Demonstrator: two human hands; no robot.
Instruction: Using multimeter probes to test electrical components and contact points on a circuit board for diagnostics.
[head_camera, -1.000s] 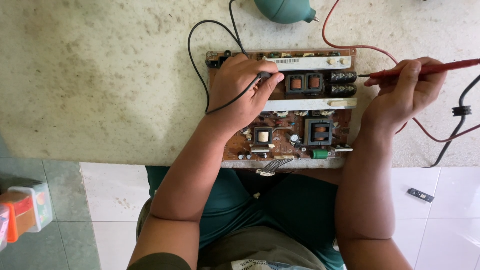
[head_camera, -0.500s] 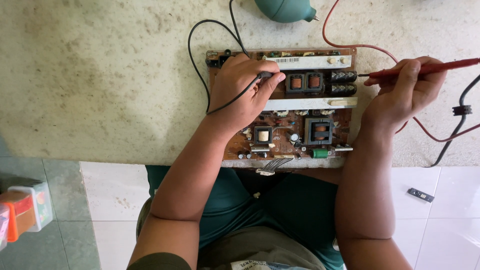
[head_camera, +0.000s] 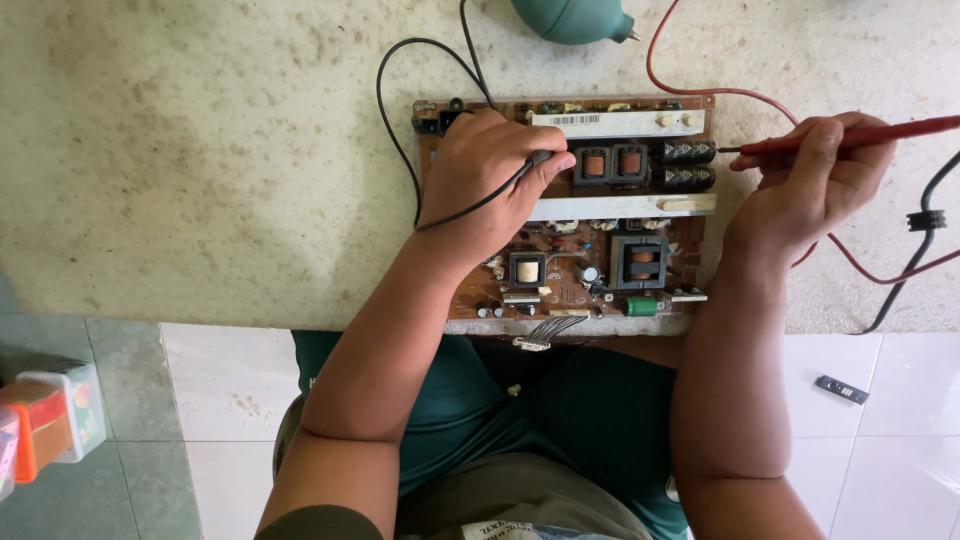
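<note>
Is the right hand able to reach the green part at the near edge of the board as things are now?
Probably yes. The right hand holds the red probe at the board's right side, and the green part lies uncovered by its wrist. The left hand with the black probe is farther off.

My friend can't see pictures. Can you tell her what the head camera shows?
A person's left hand presses a black probe and their right hand holds a red probe against a brown circuit board. The board lies on a speckled worktop, with a green rubber bulb beyond it.
</note>
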